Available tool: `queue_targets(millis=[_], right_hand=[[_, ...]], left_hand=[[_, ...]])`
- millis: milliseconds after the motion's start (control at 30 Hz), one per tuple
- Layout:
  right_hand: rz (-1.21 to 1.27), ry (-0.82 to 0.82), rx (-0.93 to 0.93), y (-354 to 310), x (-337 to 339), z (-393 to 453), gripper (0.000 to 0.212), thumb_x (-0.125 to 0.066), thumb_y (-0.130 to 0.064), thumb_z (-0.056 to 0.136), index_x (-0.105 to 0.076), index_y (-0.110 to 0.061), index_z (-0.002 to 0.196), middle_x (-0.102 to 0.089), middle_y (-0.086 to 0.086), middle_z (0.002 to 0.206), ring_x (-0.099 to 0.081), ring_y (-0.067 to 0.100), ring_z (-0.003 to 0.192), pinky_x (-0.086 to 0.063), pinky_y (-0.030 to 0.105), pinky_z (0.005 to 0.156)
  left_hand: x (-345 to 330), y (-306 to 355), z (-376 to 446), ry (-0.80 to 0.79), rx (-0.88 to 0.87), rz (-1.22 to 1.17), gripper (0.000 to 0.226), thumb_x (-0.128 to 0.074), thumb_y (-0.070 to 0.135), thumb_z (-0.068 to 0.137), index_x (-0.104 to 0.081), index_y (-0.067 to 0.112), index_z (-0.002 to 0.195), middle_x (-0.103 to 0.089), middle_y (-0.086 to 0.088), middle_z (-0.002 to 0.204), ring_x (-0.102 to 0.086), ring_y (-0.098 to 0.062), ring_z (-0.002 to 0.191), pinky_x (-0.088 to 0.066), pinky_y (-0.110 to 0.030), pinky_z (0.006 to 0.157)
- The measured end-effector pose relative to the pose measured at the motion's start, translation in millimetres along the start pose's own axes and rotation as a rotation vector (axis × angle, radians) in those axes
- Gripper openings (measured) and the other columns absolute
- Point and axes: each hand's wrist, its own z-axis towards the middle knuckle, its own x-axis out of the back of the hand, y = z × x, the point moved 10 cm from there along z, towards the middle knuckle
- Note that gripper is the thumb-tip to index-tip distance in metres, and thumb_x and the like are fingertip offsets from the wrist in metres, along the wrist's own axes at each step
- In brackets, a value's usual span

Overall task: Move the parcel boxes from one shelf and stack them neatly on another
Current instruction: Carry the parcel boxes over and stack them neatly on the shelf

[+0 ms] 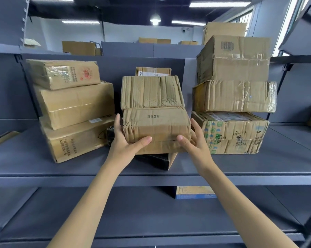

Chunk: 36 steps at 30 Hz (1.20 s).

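Observation:
A crumpled brown parcel box marked "AEBE" (156, 125) sits in the middle stack on the grey shelf (26, 167). My left hand (126, 142) grips its left front corner, thumb across the front face. My right hand (194, 142) holds its right side, thumb on the front. Another creased box (151, 92) rests on top of it. Below it lie a flatter brown box (162, 148) and a black box (156, 161).
A stack of three boxes (76, 106) stands to the left and a taller stack (235, 97) to the right. A blue and yellow box (194, 192) lies on the lower shelf. More cartons (79, 48) sit on the racks behind.

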Motion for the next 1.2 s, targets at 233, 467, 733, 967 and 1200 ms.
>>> queue_targets(millis=[233,467,733,967,1200], right_hand=[[-0.001,-0.044,0.042,0.2,-4.8,-11.2,0.101,-0.073,-0.049,0.065,-0.022,-0.026,0.149,-0.046,0.000,0.143,-0.048,0.008,0.127,-0.043,0.035,0.105],[0.072,0.224,0.095,-3.8,49.0,-39.9,0.062,-0.078,-0.051,0.059,-0.056,-0.025,0.111,-0.070,-0.011,0.099,-0.064,0.006,0.097,-0.051,0.026,0.081],[-0.242,0.409,-0.120,27.2,183.8,-78.3,0.069,-0.077,-0.068,0.054,-0.059,-0.025,0.104,-0.064,0.000,0.094,-0.059,0.021,0.089,-0.048,0.034,0.076],[-0.578,0.448,-0.237,51.2,189.4,-69.5,0.096,-0.073,-0.025,0.081,-0.008,-0.022,0.151,-0.057,0.007,0.112,-0.055,0.027,0.104,-0.043,0.034,0.080],[-0.548,0.555,-0.260,43.4,192.5,-89.0,0.098,-0.073,-0.021,0.082,-0.003,-0.021,0.152,-0.050,0.009,0.131,-0.049,0.021,0.113,-0.034,0.021,0.084]], left_hand=[[-2.9,4.4,-12.2,0.033,-0.018,-0.027,0.129,-0.078,0.054,0.042,-0.007,0.037,0.147,-0.042,0.028,0.128,-0.042,0.008,0.120,-0.030,-0.027,0.110],[-45.1,38.8,-46.2,-0.019,-0.147,0.085,0.101,-0.073,0.048,0.063,-0.015,0.041,0.146,-0.035,0.020,0.145,-0.033,0.008,0.131,-0.027,-0.017,0.107],[-174.0,8.3,-63.0,-0.313,-0.151,0.340,0.075,-0.053,0.026,0.094,-0.004,0.021,0.151,-0.015,0.003,0.157,-0.014,-0.010,0.143,-0.012,-0.019,0.112],[-197.5,-25.8,-44.8,-0.196,-0.049,0.446,0.072,-0.047,0.015,0.097,0.001,0.011,0.150,-0.005,-0.010,0.159,-0.005,-0.020,0.146,-0.008,-0.028,0.116],[-199.8,26.1,-73.8,-0.088,-0.506,0.570,0.075,-0.053,0.015,0.080,-0.017,0.010,0.146,-0.015,-0.029,0.152,-0.008,-0.040,0.143,-0.017,-0.052,0.114]])
